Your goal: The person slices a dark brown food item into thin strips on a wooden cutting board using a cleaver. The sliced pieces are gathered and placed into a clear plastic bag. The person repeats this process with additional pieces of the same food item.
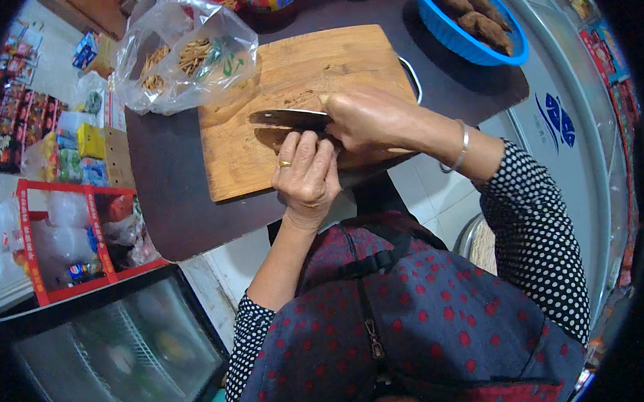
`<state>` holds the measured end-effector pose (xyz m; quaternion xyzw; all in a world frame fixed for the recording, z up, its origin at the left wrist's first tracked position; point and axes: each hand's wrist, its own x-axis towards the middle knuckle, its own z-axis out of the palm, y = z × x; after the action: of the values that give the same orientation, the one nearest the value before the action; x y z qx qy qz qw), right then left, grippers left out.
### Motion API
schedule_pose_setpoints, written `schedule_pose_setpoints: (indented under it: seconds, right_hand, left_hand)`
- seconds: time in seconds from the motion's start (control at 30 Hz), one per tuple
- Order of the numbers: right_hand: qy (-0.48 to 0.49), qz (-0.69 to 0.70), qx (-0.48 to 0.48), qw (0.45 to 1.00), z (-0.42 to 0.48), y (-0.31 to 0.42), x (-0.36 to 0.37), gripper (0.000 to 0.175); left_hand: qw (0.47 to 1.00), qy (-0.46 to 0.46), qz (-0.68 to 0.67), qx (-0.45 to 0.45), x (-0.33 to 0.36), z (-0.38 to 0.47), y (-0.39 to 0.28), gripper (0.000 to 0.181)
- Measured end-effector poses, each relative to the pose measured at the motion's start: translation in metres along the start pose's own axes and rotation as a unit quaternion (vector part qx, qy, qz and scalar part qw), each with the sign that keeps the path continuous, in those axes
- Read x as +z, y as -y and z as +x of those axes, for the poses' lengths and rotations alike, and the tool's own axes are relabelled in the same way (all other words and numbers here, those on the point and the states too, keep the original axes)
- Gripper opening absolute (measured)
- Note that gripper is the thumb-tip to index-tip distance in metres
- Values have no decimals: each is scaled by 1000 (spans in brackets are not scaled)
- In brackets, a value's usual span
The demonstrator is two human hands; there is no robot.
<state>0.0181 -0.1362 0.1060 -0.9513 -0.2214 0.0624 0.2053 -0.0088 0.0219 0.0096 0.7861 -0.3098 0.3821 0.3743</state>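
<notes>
A wooden cutting board (314, 59) lies near the front edge of a dark table. My right hand (361, 117) grips a knife, its dark blade (287, 117) pointing left and held low over the board. Close beside the blade, the curled fingers of my left hand (306, 169) press together at the board's front part. Whatever lies under those fingers is hidden. A pale tip (401, 150) sticks out below my right wrist; I cannot tell what it belongs to. Small dark crumbs (300, 99) are scattered behind the blade.
A clear plastic bag (185, 93) of thin brown sticks overlaps the board's back left corner. Brown tubers (476, 18) fill a blue plastic basket (473, 59) at the back right. The dark table (175, 208) ends before me. Left are a red-framed rack (97, 234) and glass-topped case (122, 353).
</notes>
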Motion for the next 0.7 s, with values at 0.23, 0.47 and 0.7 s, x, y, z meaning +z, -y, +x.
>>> schedule_pose_setpoints:
  seconds: [0.23, 0.47, 0.7]
  right_hand:
    - [-5, -53, 19, 998, -9, 11, 1, 21]
    - [79, -73, -6, 994, -2, 13, -19, 18]
    - [21, -12, 90, 996, 1, -2, -4, 20]
  left_hand:
    - [999, -13, 14, 46, -2, 7, -5, 24]
    - [999, -26, 35, 22, -2, 2, -1, 22]
    - [1000, -17, 6, 19, 0, 3, -4, 20]
